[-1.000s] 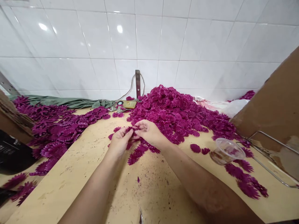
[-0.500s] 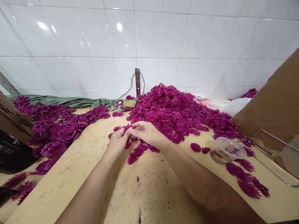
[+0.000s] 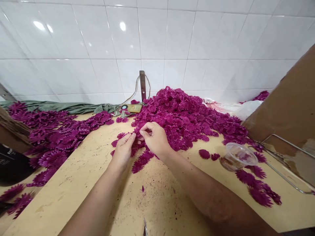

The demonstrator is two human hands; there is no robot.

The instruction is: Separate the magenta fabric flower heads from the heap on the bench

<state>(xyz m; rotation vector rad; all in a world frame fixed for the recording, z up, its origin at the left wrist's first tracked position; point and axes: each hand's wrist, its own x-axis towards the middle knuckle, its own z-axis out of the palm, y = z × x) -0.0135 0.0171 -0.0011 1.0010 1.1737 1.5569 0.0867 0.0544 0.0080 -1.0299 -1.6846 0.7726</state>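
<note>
My left hand [image 3: 124, 149] pinches a magenta fabric flower [image 3: 134, 133] between thumb and fingers, at the front edge of a big heap. Just right of it, my right hand [image 3: 155, 139] has thumb and forefinger pressed together; whatever may be between them is too small to make out. The heap of magenta fabric flowers [image 3: 182, 114], with toothed petals, rises behind both hands. A few loose flowers [image 3: 142, 160] lie on the tabletop below my fingers.
More flowers [image 3: 56, 141] spread along the left side. A clear plastic cup [image 3: 240, 157] stands at right, near a wire frame [image 3: 285, 170] and cardboard [image 3: 283, 105]. A yellow phone-like object [image 3: 135, 108] rests by the tiled wall. A metal tip [image 3: 145, 227] shows at the front edge.
My hands have drawn slightly apart; the right has lifted a little away from the left. The whole view has shifted slightly.
</note>
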